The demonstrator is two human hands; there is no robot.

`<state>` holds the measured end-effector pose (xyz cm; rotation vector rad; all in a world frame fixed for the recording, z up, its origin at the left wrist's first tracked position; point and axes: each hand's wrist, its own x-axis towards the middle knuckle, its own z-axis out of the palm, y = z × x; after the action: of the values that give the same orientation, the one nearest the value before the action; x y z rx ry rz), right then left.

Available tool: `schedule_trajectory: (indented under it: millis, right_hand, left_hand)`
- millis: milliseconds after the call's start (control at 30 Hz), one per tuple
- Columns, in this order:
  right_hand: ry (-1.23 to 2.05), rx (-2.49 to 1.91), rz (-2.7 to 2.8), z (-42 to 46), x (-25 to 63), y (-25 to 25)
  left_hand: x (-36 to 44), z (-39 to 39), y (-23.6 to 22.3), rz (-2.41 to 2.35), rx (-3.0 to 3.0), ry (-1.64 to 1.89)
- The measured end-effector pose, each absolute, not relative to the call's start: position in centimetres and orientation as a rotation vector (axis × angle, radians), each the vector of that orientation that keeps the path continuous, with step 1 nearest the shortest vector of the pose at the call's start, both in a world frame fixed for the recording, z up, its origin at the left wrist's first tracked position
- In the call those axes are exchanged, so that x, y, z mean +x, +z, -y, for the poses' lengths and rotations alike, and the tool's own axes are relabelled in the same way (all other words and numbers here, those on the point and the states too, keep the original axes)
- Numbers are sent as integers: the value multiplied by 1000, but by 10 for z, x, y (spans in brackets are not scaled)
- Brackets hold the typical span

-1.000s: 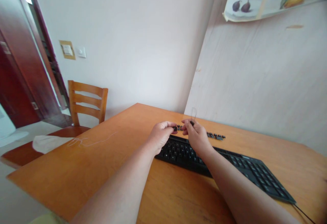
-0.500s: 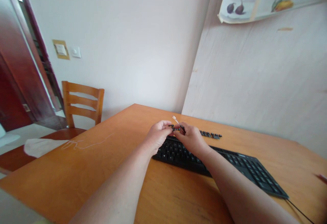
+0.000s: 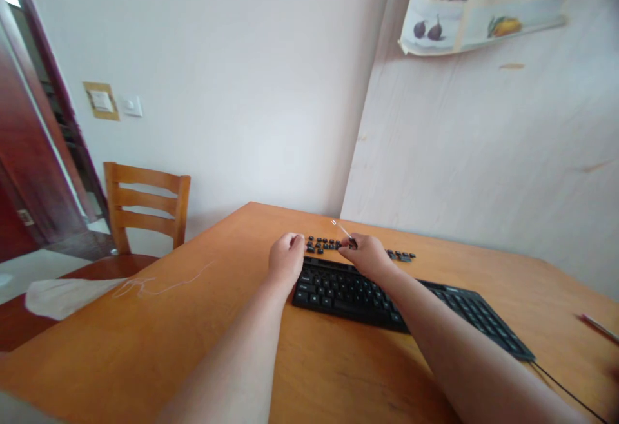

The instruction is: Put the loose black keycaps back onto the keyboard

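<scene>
My left hand [image 3: 286, 260] is curled closed by the keyboard's left back corner; whatever its fingers may hold is hidden. In my right hand [image 3: 370, 256] is a keycap puller [image 3: 344, 231], its dark handle gripped and its thin metal pronged end pointing up and left. Below both hands lies a black keyboard [image 3: 353, 295], partly covered by my right forearm. Loose black keycaps [image 3: 325, 243] stand in rows behind the keyboard, between my hands. More keycaps [image 3: 401, 256] show to the right of my right hand.
The wooden table [image 3: 203, 340] meets the wall at the back. White thread [image 3: 169, 289] lies on its left side, near a white cloth [image 3: 72, 292] and a wooden chair [image 3: 145, 208]. A cable [image 3: 565, 382] leaves the keyboard at right, and a pen-like stick [image 3: 599, 327] lies beyond.
My hands were together over the keycaps; now they are apart, the left drawn left and closed. The keycap puller stays in my right hand. The camera view has shifted slightly.
</scene>
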<state>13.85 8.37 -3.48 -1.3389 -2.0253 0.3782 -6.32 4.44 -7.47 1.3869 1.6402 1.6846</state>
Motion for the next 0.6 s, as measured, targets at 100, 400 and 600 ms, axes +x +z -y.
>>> schedule_trajectory:
  millis: [100,400,600]
  right_hand:
    - [363,-1410,2084,-97,137,-41]
    - [347,-1465,2181,-121,124,-54]
    - [330,-1551,2227,-123,117,-55]
  left_hand:
    - [-66,-45,-79,-1703,1344,1686]
    - [-67,-44,-83,-1708,1261,1712]
    - [-67,-43,-83,-1695,1319,1691]
